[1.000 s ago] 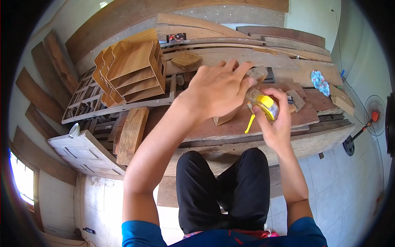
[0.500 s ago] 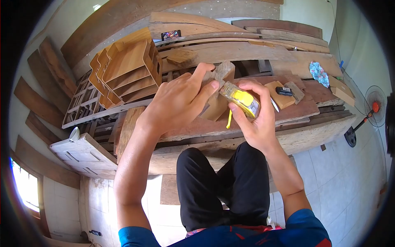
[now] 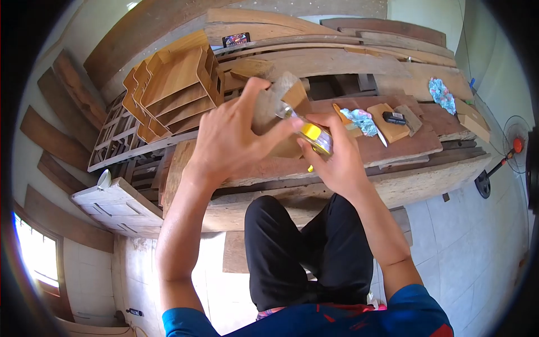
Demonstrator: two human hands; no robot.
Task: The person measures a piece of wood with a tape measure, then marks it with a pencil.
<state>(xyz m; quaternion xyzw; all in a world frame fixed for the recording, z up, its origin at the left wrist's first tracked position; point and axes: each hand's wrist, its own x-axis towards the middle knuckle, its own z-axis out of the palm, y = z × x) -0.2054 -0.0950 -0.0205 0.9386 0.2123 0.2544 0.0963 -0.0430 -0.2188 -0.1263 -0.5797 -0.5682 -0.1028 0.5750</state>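
My left hand (image 3: pixel 233 132) is wrapped round a block of wood (image 3: pixel 272 109), held up over the workbench, its forefinger raised along the far side. Its thumb reaches across to the front end of a yellow and clear tape measure (image 3: pixel 317 136). My right hand (image 3: pixel 337 149) grips that tape measure by its case, the front pointing at the block. A yellow strap or tape end (image 3: pixel 310 168) shows just below the right fingers. The left fingers behind the block are hidden.
A wooden tray organizer (image 3: pixel 174 90) stands at the left, with a phone (image 3: pixel 236 39) behind it. A crumpled cloth (image 3: pixel 362 121), a black object (image 3: pixel 394 118) on a wood piece and a white blade-like item (image 3: pixel 382 138) lie right. A fan (image 3: pixel 514 145) stands beyond.
Both hands have shifted left, with the tape measure. The block has tilted and turned. The crumpled cloth and an orange-handled item beside the right hand now show.
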